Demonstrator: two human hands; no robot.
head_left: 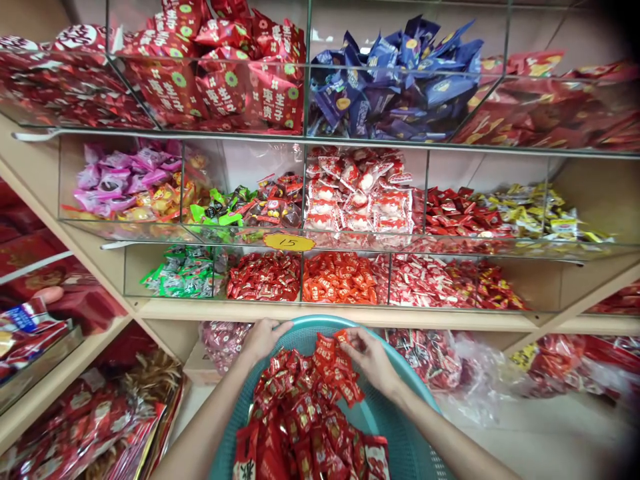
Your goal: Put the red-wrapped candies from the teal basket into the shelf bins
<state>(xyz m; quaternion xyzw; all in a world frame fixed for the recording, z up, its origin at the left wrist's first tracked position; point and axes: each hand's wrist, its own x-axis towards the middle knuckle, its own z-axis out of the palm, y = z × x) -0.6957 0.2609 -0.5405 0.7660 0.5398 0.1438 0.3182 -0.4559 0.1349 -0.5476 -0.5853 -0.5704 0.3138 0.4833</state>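
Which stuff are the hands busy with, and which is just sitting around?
In use: left hand on the basket rim; right hand pinching red candies from the basket.

Just sitting: blue packets, pink candies, green candies, price tag, shelf.

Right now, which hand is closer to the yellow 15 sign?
Left hand: it grips the basket rim almost under the 15 sign. The right hand sits lower, rightward, on red candies.
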